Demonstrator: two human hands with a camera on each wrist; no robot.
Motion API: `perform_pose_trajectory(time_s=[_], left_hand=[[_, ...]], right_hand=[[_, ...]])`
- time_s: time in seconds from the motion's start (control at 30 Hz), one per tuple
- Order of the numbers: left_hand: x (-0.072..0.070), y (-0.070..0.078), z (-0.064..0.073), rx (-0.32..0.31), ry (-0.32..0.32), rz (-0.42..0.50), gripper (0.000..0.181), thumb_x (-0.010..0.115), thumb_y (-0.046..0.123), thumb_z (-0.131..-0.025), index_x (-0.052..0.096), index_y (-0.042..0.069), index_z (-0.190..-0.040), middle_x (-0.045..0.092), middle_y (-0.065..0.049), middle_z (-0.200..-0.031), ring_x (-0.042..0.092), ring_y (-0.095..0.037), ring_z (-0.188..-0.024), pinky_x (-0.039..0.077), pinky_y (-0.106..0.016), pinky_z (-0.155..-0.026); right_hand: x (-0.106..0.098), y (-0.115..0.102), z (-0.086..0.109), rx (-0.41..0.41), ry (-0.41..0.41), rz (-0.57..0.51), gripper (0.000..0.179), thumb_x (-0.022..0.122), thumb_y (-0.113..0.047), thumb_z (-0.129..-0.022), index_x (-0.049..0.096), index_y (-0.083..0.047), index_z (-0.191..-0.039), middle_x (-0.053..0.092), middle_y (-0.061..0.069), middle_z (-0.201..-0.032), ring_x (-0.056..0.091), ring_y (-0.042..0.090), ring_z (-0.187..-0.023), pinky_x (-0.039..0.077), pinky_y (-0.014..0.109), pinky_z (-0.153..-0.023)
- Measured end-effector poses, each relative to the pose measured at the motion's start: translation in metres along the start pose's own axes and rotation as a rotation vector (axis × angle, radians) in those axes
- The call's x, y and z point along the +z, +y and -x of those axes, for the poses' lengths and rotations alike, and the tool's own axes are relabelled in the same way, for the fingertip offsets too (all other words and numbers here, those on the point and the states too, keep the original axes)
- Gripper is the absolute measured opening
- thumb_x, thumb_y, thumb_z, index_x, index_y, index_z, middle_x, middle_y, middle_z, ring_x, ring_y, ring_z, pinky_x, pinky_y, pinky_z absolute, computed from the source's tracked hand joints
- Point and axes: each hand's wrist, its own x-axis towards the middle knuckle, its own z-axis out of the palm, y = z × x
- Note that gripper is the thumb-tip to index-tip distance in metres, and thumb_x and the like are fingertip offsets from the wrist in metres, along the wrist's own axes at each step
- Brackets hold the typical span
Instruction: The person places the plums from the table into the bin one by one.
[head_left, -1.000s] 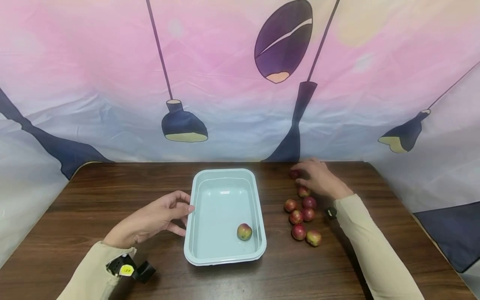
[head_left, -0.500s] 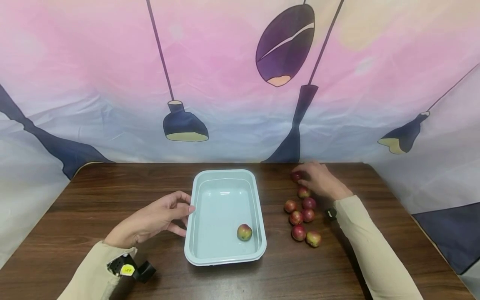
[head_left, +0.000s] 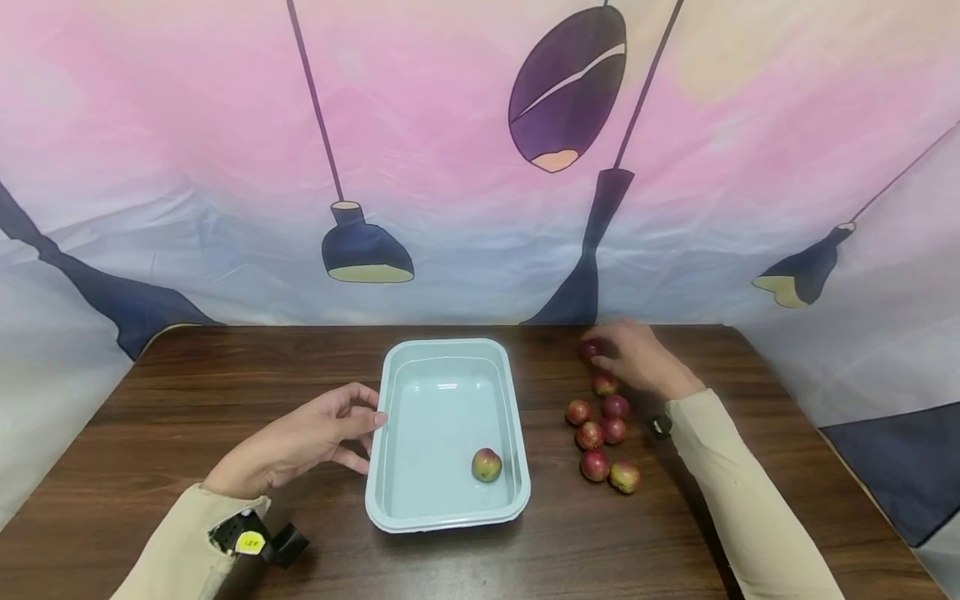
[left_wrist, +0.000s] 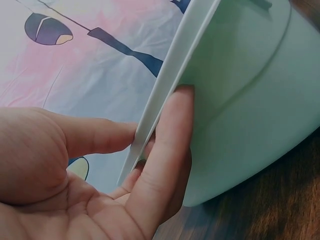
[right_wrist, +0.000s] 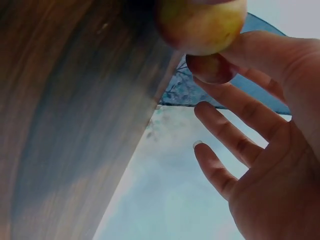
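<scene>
My left hand (head_left: 330, 429) grips the left rim of a pale blue-green plastic tray (head_left: 375, 483). In the left wrist view the thumb lies on the rim's upper face and the fingers press underneath. One red-yellow plum (head_left: 487, 465) sits inside the tray near its front right corner. At the far right of the table, my right hand (head_left: 637, 354) holds a dark red plum (head_left: 589, 350) between thumb and fingers. The right wrist view shows this dark plum (right_wrist: 212, 69) at the fingertips, partly behind a nearer yellow-red plum (right_wrist: 202, 25). The other fingers there are spread and loosely bent.
Several more plums (head_left: 590, 435) lie in a loose group on the dark wooden table (head_left: 300, 358), between the tray and my right forearm. A printed cloth (head_left: 465, 250) hangs along the table's back edge and right side.
</scene>
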Motion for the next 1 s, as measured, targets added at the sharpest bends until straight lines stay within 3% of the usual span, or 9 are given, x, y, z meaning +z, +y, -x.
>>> perform_pose_trajectory(time_s=[0.6,1.0], left_hand=[[0.002,-0.002,0.001,-0.011,0.002,-0.002,0.054,0.057,0.022,-0.105,0.03,-0.012,-0.137,0.067,-0.014,-0.104,0.068,-0.021,-0.089,0.066,-0.039,-0.08],[0.001,-0.001,0.002,-0.019,0.003,-0.006,0.054,0.057,0.022,-0.105,0.03,-0.013,-0.137,0.067,-0.015,-0.105,0.068,-0.021,-0.089,0.066,-0.039,-0.08]], right_hand=[[-0.007,-0.024,-0.001,-0.038,-0.001,0.02,0.028,0.074,-0.013,-0.093,0.072,-0.009,-0.12,0.073,0.009,-0.116,0.063,0.03,-0.109,0.051,0.052,-0.101],[-0.015,-0.046,0.0,-0.043,-0.022,0.002,0.033,0.073,-0.014,-0.093,0.07,-0.009,-0.126,0.072,0.008,-0.125,0.059,0.03,-0.115,0.048,0.052,-0.103]])
